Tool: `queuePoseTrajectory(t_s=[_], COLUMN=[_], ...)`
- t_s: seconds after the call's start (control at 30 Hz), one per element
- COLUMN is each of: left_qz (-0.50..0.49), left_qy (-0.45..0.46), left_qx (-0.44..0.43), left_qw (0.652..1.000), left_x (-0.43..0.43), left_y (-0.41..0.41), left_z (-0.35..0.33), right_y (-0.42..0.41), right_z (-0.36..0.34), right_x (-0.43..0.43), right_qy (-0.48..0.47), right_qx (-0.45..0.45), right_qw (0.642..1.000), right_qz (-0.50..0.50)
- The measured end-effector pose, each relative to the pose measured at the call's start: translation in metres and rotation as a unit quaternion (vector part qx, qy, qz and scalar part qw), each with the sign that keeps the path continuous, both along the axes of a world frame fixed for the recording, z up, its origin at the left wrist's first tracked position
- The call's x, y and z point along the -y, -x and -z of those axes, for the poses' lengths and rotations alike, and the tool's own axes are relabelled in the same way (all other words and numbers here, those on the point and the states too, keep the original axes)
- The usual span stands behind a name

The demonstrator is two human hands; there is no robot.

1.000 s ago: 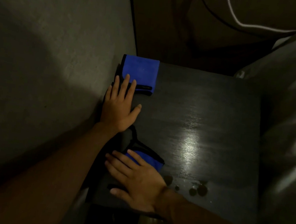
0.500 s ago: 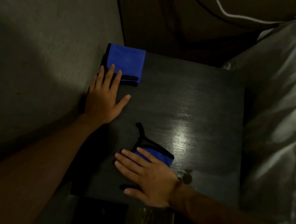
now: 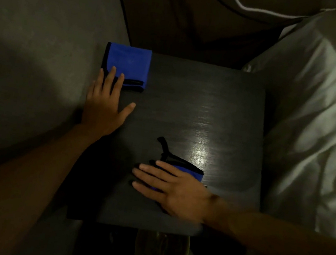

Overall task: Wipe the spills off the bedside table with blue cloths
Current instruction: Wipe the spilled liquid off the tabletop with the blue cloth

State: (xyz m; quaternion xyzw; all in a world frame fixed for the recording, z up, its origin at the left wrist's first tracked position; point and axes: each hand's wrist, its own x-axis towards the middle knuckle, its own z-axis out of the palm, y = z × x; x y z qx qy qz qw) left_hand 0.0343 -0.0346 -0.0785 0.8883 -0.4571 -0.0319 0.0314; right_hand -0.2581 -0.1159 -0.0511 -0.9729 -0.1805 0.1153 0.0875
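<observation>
Right hand (image 3: 176, 189) presses flat, fingers spread, on a crumpled blue cloth (image 3: 189, 169) to wipe the dark bench (image 3: 219, 104) (left hand (image 3: 105, 106), also flat-open, pins a folded cloth (image 3: 128, 64)).

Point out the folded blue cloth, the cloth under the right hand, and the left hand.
folded blue cloth (image 3: 129, 63), head view, middle of its blue top face
cloth under the right hand (image 3: 190, 171), head view, exposed blue corner
left hand (image 3: 104, 106), head view, back of hand
</observation>
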Motion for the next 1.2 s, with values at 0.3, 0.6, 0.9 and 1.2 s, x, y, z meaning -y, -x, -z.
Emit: queuePoseTrajectory(t_s=[0.3,0.6,0.9,1.2], left_qz=[-0.002,-0.006,0.006,0.001], left_qy=[-0.01,-0.008,0.006,0.011], left_qx=[0.003,0.0,0.012,0.001], left_qw=[1.0,1.0,1.0,1.0], left_x=[0.0,0.0,-0.001,0.001], left_y=[0.0,0.003,0.003,0.003], left_z=[-0.003,-0.006,-0.005,-0.006], right_y=[-0.008,0.019,0.049,0.085], right_z=[0.009,0.013,0.01,0.009], right_x=[0.007,0.022,0.049,0.077], right_qy=[-0.014,0.009,0.021,0.033], right_qx=[0.008,0.005,-0.014,-0.037], right_qw=[1.0,0.999,0.997,0.99], right_qz=[-0.003,0.053,0.078,0.131])
